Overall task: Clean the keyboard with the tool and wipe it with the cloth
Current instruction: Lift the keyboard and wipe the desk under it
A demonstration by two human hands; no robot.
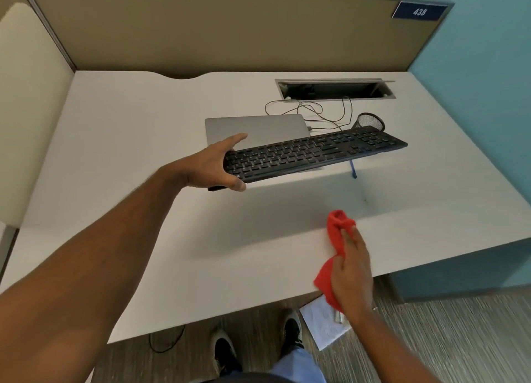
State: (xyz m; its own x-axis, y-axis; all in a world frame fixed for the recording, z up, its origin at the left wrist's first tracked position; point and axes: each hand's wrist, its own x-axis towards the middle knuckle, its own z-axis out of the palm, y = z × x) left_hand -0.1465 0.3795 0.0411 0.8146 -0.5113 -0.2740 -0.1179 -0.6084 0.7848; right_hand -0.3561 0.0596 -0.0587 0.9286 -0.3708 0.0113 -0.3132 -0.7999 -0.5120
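One left hand point(214, 164) gripping keyboard point(313, 152) edge, right hand point(352, 270) holding cloth point(334, 233)

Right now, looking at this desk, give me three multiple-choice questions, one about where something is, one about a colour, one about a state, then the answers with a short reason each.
1. Where is the closed laptop?
A. Behind the keyboard, on the desk
B. On the floor
C. In the right hand

2. What colour is the cloth?
A. Blue
B. Red
C. White

3. How is the keyboard being held?
A. Lying flat, untouched
B. Gripped at its left end by the left hand, lifted off the desk
C. Held by both hands

Answers:
1 A, the grey laptop lies on the desk just beyond the keyboard.
2 B, the cloth in the right hand is plainly red.
3 B, only the left hand grips it, and its shadow falls on the desk below.
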